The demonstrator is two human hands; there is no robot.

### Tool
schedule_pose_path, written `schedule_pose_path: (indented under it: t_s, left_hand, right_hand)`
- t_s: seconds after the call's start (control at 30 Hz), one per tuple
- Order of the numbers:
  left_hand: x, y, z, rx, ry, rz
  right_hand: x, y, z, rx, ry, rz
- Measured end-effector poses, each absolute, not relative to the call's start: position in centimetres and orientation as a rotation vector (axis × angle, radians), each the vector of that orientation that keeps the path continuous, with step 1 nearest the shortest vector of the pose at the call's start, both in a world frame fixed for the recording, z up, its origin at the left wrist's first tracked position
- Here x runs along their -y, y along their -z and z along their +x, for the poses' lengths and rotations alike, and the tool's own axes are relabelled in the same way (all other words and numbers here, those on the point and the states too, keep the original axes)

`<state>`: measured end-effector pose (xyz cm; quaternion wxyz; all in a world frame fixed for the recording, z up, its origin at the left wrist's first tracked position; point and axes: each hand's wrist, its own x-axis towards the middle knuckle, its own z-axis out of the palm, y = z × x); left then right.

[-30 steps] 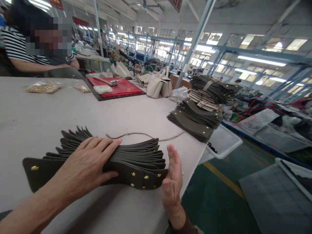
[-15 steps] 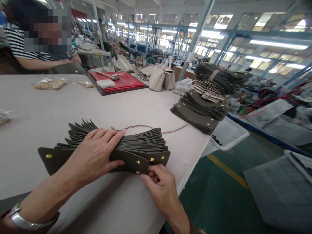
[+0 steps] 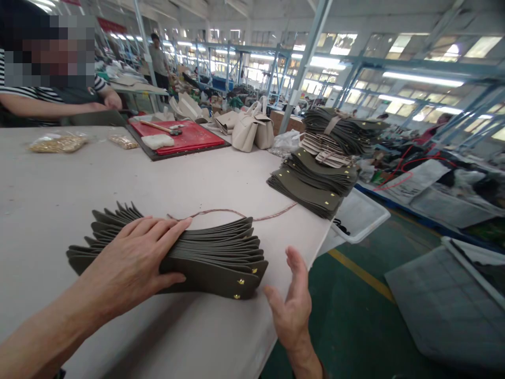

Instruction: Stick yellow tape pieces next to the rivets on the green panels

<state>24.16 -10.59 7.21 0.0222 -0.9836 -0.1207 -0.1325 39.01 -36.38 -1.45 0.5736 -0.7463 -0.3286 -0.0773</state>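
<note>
A fanned stack of dark olive leather-like panels [image 3: 213,258] stands on its long edges on the pale table. Small gold metal pieces show at the right end of the nearest panels. My left hand [image 3: 145,258] is wrapped over the stack, fingers across the top and thumb against the front panel. To the right of the stack, apart from it, my right hand [image 3: 294,305] is raised with thumb and fingers spread and nothing in it. A thin brown cord [image 3: 272,215] lies on the table behind the stack.
More olive panels [image 3: 305,187] are piled at the table's right edge, beside a white bin [image 3: 366,216]. Farther back are a red board [image 3: 197,141] with a hammer [image 3: 161,128], beige bags [image 3: 252,131] and bags of gold pieces [image 3: 59,142]. A person [image 3: 47,97] sits at the far left.
My right hand has let go of the panels' right end and moved right, opening. The front panel now lies in line with the stack. My left hand keeps its hold.
</note>
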Motion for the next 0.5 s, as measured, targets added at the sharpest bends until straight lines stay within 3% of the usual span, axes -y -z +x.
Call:
schedule_pose_path:
  t_s: [0.13,0.3,0.43,0.5]
  left_hand:
    - [10.9,-7.3,24.2,0.356,0.436,-3.041]
    - [10.8,-7.0,24.0,0.326,0.429,-3.02]
    - [10.7,-6.5,24.0,0.331,0.455,-3.017]
    - [10.6,-6.2,23.9,0.334,0.467,-3.018]
  right_hand:
    - [34.4,1.7,38.0,0.888,-0.286,-1.579]
    - [33.0,1.5,38.4,0.829,-0.15,-1.428]
    - [31.9,1.6,39.2,0.928,-0.354,-1.338]
    - [31.4,1.9,40.5,0.858,-0.295,-1.291]
